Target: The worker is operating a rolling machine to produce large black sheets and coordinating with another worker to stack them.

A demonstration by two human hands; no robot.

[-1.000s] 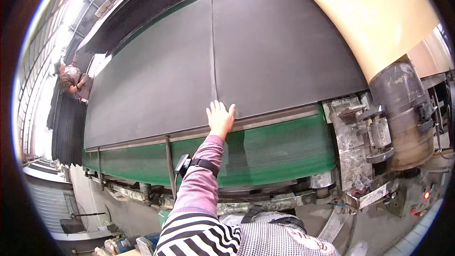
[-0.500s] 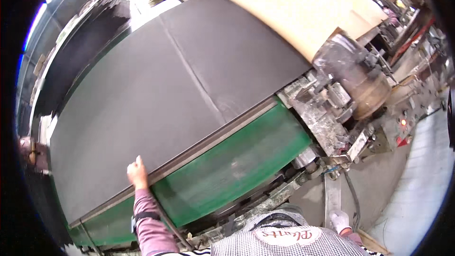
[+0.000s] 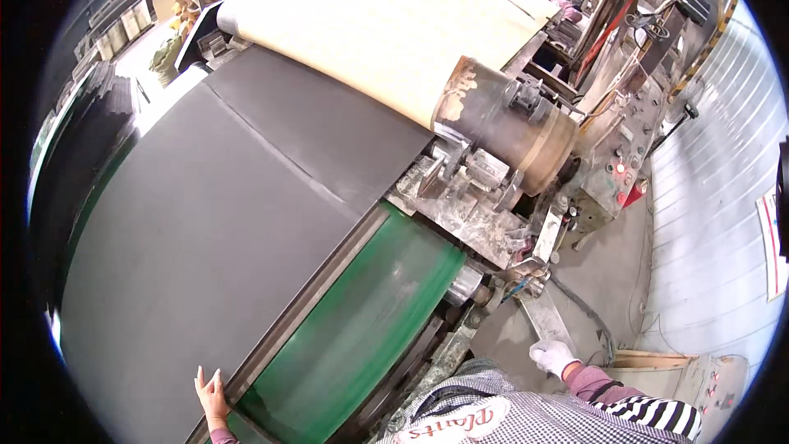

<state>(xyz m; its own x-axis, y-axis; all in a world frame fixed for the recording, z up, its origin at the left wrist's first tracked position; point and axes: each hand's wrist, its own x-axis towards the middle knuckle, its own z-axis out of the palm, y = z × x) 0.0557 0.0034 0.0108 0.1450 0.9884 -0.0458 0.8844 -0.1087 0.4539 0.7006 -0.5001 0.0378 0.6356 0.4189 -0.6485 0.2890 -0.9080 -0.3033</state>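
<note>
A wide dark grey sheet point(image 3: 222, 230) covers the left of the view, with a pale crease running across it. My bare left hand point(image 3: 212, 395) is at the sheet's near edge with fingers apart, holding nothing. It is over or touching the sheet; I cannot tell which. My right hand point(image 3: 552, 356), in a white glove, is low at the right with its fingers curled. It is beside the lower end of a flat grey metal bar point(image 3: 544, 319); whether it grips anything is hidden.
A green belt point(image 3: 362, 321) runs under the sheet's near edge. Beyond lies a cream sheet point(image 3: 362, 25) over a roller. A motor-like cylinder point(image 3: 526, 131) and a control panel point(image 3: 616, 160) with a lit red light stand right. A corrugated wall point(image 3: 715, 164) bounds the right side.
The view has turned right, so the machine parts appear farther left. My left hand now appears lower, its fingers more spread. More of my right arm shows; its hand remains by the metal bar.
</note>
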